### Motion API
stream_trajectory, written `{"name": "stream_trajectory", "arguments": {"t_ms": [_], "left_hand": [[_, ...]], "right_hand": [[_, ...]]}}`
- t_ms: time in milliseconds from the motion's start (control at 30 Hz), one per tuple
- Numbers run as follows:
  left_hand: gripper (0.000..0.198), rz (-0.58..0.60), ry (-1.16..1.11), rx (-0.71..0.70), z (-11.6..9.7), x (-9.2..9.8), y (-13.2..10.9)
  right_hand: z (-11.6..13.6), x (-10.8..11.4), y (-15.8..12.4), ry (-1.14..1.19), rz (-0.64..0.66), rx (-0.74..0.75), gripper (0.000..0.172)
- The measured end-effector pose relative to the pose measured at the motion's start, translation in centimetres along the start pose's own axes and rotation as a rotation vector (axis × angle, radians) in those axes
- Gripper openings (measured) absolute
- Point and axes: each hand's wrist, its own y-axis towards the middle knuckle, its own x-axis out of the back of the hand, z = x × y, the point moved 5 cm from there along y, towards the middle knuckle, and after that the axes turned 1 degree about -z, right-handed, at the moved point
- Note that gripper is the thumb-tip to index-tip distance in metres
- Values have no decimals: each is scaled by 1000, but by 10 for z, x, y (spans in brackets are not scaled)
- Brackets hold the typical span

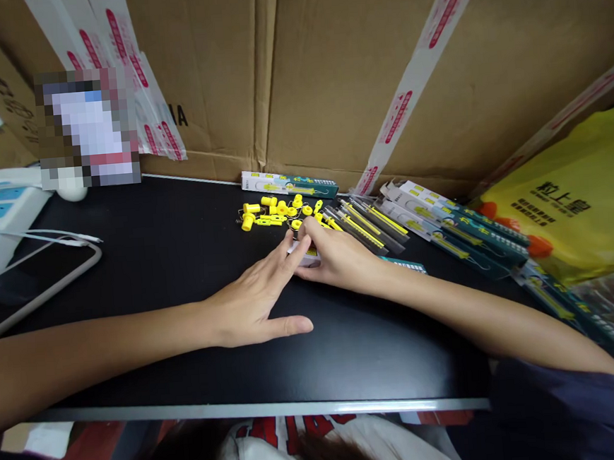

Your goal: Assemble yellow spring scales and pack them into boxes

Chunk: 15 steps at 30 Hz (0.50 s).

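Right hand (341, 259) fingers curled around small pack (308, 257) on tabletop (182, 268); left hand (249, 302) fingers spread flat, tips touching it, gripping nothing; yellow parts (274, 211) just beyond fingertips; best keep pack pinned flat, clear of them.

The black tabletop (182, 268) is smooth, matt; cardboard boxes (326, 65) dull, their tape (420, 51) glossy; small yellow parts (271, 211) shiny plastic; the small packet (308, 257) glossy card; the yellow bag (575, 195) crinkled plastic
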Motion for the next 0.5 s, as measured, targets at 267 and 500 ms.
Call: {"name": "stream_trajectory", "arguments": {"t_ms": [267,500], "left_hand": [[104,-34,-101,7,-1,2,1],[75,-235,-45,112,8,11,5]], "right_hand": [[2,-6,0,-41,11,48,31],[2,1,2,-81,103,7,39]]}}
